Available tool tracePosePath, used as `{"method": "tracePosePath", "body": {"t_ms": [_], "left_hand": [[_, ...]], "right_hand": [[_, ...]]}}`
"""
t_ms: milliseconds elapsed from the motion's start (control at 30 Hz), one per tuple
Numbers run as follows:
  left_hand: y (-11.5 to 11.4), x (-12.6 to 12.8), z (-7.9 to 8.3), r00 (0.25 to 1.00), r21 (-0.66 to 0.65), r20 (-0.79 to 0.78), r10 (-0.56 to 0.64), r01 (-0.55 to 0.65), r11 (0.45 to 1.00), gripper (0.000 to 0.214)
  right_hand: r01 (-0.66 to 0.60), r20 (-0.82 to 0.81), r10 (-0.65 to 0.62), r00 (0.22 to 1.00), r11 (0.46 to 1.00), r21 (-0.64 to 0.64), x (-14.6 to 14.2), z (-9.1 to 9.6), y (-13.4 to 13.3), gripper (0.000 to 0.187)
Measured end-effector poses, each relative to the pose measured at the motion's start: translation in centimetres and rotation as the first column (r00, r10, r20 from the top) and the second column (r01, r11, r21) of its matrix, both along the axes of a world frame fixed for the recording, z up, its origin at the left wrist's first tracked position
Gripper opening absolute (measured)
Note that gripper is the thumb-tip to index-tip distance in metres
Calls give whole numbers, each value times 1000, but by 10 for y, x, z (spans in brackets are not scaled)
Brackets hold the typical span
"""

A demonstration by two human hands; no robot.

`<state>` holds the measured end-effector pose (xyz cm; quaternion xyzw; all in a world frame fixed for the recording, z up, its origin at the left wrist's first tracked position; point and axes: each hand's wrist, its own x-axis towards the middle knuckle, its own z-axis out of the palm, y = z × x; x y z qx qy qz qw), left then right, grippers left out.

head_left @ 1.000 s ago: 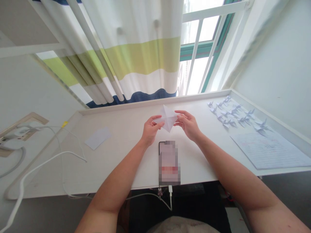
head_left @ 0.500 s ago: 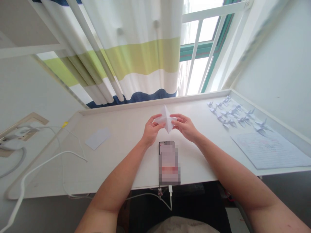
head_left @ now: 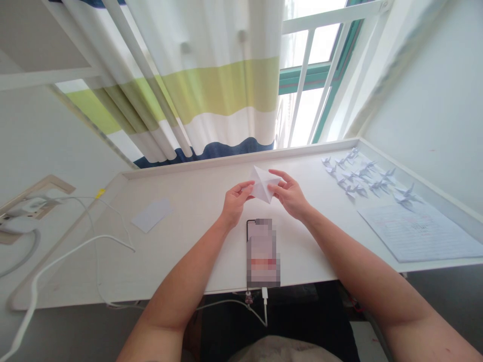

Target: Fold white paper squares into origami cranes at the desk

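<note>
A white folded paper (head_left: 263, 185), pointed at top and bottom with creases meeting near its middle, is held up over the white desk. My left hand (head_left: 237, 200) pinches its left side between thumb and fingers. On the right side, my right hand (head_left: 290, 193) grips it with the thumb in front and the index finger stretched along the upper edge. Below both hands lies a phone (head_left: 261, 251) with a blurred screen and a white cable plugged into its lower end.
Several folded paper cranes (head_left: 362, 173) stand at the desk's back right, behind written sheets (head_left: 422, 234). Flat white paper (head_left: 151, 215) lies on the left. White cables (head_left: 75, 247) run from a wall socket (head_left: 35, 206) across the left side. A raised rim (head_left: 241, 157) borders the back.
The folded paper has turned and tilted slightly, its top point moving left and its lower point right. My left fingers have shifted to its left edge.
</note>
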<state>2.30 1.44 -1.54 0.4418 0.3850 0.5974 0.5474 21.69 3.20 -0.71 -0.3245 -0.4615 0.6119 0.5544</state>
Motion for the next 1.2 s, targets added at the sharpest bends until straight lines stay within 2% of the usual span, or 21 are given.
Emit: {"method": "tracePosePath", "body": {"t_ms": [200,333,500,633,733,900,1033,1200], "left_hand": [[1,-5,1,997,12,38,-72,72,997,56],[1,-6,0,992,21,29,-123,123,992,49],[2,-3,-1,997,41,41,-69,68,997,51],[2,-2,0,996,68,49,-70,66,995,57],[0,-2,2,995,75,38,-95,92,993,54],[-2,-2,3,993,67,25,-112,110,992,48],[0,-3,2,992,24,48,-117,116,993,48],[3,-5,0,996,8,69,-64,63,998,46]], "right_hand": [[-43,4,43,999,999,-30,5,5,0,62],[-44,31,46,998,998,-53,6,7,-2,69],[-6,30,7,1000,999,-33,3,9,-4,65],[-45,61,46,997,999,-24,1,10,-6,59],[-66,70,68,995,997,-33,1,9,-7,60],[-119,39,122,992,990,-74,4,6,-5,57],[-119,0,119,993,988,-101,5,6,-3,54],[-132,-37,129,991,989,-74,6,10,-3,48]]}}
